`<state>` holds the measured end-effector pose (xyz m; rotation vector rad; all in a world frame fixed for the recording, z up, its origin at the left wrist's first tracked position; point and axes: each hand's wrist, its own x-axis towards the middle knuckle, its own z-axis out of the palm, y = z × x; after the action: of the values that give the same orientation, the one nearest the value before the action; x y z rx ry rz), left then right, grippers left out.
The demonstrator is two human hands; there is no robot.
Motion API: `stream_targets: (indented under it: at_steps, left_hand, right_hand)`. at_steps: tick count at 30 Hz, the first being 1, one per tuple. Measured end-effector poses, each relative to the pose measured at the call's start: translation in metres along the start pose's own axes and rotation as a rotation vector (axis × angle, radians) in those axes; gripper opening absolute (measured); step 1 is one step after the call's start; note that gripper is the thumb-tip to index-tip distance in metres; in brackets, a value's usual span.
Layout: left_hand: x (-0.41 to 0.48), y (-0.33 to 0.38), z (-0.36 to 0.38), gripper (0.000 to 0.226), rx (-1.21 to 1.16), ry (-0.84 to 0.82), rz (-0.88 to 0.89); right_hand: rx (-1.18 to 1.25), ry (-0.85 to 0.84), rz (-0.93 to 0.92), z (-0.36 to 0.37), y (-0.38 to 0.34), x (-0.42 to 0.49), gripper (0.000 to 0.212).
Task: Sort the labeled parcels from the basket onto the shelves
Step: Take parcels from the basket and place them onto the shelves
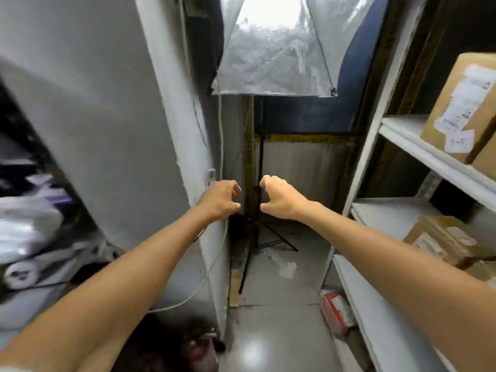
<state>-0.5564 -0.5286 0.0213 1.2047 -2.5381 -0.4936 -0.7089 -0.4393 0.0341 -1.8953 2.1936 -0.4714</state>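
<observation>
Labeled parcels, brown cardboard boxes [461, 108], are sitting on the white metal shelves [418, 149], off to the right of both your hands. Your right hand [279, 201] is reaching nearer them than your left hand [220, 200]. Both hands are hanging empty, fingers loosely curled, thumbs just apart. No basket is showing, and far left of the shelves pale bags [29, 226] are blurring.
</observation>
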Motion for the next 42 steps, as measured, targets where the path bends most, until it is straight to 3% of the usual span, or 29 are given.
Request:
stream_targets:
  at_steps: [9,12,14,19,25,33,39,42]
  left_hand:
    - [-0.24,-0.144,-0.047,0.031,-0.006,0.129,-0.48]
    - [-0.337,-0.165,-0.058,0.016,0.013,0.113,-0.611]
    - [-0.404,-0.174,-0.065,0.02,-0.013,0.086,-0.702]
    - [-0.557,-0.187,-0.086,0.038,-0.005,0.181,-0.931]
    - [-0.701,-0.187,-0.1,0.03,0.026,0.271,-1.143]
    - [-0.791,-0.22,-0.096,0.033,-0.046,0.323,-1.309]
    - [-0.802,-0.293,-0.107,0.042,-0.099,0.344,-1.345]
    - [-0.807,-0.341,-0.119,0.045,-0.086,0.313,-1.372]
  right_hand:
    - [-0.071,-0.352,-0.534,0.115,-0.208,-0.048,0.047]
    - [-0.067,-0.419,-0.681,0.143,-0.274,-0.094,0.032]
    - [-0.058,-0.489,-0.762,0.161,-0.314,-0.13,0.023]
    - [-0.087,-0.69,-0.974,0.207,-0.418,-0.214,0.04]
    - [-0.092,-0.769,-1.126,0.245,-0.518,-0.305,0.047]
    - [-0.176,-0.82,-1.205,0.303,-0.59,-0.339,0.046]
    - [-0.181,-0.793,-1.241,0.352,-0.663,-0.305,0.059]
    - [-0.256,-0.814,-1.252,0.385,-0.706,-0.285,0.056]
